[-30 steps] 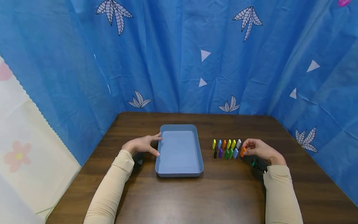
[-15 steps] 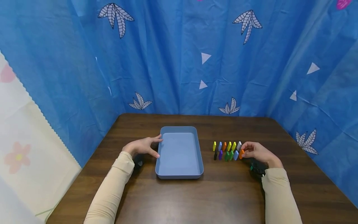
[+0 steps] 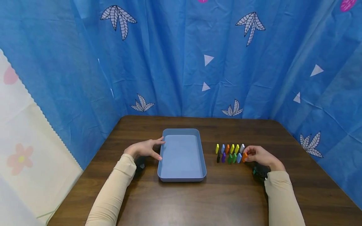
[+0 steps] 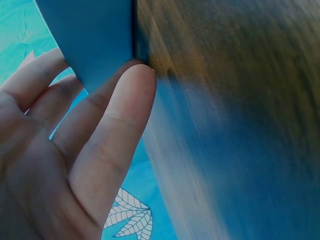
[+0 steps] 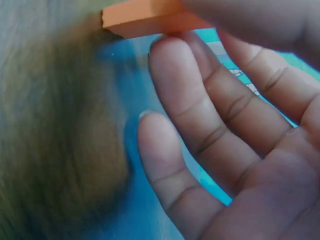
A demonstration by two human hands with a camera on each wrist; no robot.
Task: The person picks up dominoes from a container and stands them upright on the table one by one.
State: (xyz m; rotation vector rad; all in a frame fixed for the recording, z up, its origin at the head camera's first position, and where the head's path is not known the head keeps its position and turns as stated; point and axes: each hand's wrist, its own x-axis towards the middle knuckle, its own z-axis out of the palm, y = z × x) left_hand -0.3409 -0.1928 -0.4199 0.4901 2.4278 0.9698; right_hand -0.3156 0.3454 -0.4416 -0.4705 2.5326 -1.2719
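Observation:
My right hand [image 3: 260, 155] pinches an orange domino [image 3: 244, 157] between thumb and fingers, upright at the right end of the front row. In the right wrist view this orange domino [image 5: 145, 17] shows at the top, under the thumb. Just left of it stand a light blue domino [image 3: 239, 158] and a green domino [image 3: 234, 157]. Behind them, a white domino [image 3: 242, 148] ends the back row, close by my fingertips. My left hand [image 3: 145, 148] rests at the left rim of a blue tray [image 3: 182, 180], fingers spread and fairly straight. In the left wrist view its thumb [image 4: 132, 95] overlaps the tray wall.
More dominoes stand upright in two rows, from a yellow domino [image 3: 217, 148] and a black domino [image 3: 218, 158] on the left. The brown wooden table [image 3: 181, 204] runs back to a blue curtain [image 3: 181, 62]. The tray lies left of the rows.
My right hand has brought the orange domino a little left, close beside the light blue one. The left hand stays at the tray's rim. The head view has shifted slightly.

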